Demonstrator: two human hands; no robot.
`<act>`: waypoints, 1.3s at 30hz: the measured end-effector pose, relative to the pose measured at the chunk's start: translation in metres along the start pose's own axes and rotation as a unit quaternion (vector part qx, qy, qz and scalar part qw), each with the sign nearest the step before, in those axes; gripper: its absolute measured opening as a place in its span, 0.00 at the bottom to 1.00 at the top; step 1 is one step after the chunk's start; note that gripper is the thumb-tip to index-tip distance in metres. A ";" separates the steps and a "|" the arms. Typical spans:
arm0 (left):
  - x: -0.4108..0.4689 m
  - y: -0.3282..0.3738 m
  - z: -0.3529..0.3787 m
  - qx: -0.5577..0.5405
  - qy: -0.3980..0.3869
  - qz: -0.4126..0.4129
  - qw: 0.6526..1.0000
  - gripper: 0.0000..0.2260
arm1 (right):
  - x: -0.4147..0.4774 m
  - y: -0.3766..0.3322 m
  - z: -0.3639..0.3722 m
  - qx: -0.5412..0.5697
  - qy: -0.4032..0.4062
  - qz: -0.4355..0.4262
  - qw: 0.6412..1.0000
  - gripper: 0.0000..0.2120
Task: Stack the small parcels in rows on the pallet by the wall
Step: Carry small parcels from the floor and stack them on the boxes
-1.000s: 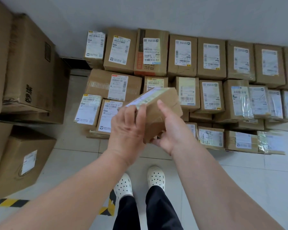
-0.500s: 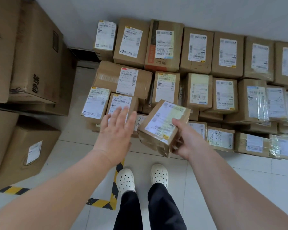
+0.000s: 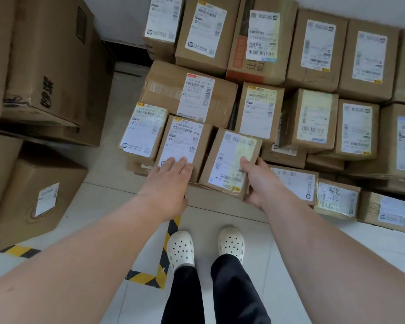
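Large brown cardboard cartons (image 3: 47, 66) stand far left. Left hand (image 3: 171, 178), fingers straight and flat, touches a white-labelled brown parcel (image 3: 185, 141). Just beside it the small brown cardboard parcel with yellowed label (image 3: 229, 160) sits in the front row, probably resting down; right hand (image 3: 261, 183) grips its right edge, thumb on top.

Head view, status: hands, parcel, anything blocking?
Left hand flat on neighbouring parcel. Right hand grips small parcel, in front row beside that neighbour. Nothing in the way.
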State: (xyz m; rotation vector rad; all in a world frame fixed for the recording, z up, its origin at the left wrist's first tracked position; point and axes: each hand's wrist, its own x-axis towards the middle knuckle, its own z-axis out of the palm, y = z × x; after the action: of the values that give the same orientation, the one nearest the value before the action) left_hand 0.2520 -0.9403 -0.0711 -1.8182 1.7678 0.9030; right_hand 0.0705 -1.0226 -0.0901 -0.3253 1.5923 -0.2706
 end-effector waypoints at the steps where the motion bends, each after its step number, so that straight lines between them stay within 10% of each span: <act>1: 0.001 0.000 0.002 -0.005 -0.001 0.001 1.000 0.37 | 0.005 0.002 0.003 -0.003 0.004 -0.012 1.000 0.14; 12: -0.011 0.003 -0.018 -0.003 0.055 0.000 0.998 0.38 | -0.023 -0.006 -0.002 -0.188 0.051 -0.116 0.974 0.25; 21: -0.080 0.009 -0.082 -0.001 0.201 -0.012 0.979 0.37 | -0.131 -0.040 -0.007 -0.578 0.070 -0.380 0.718 0.28; 39: -0.353 -0.005 -0.293 0.022 0.452 -0.043 0.891 0.39 | -0.457 -0.141 0.019 -0.591 0.127 -0.587 0.539 0.29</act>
State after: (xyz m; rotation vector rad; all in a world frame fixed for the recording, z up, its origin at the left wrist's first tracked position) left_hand 0.3109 -0.9025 0.3819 -2.4772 2.1257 -0.0977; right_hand 0.1112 -0.9844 0.3855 -2.5735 1.3284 -0.1860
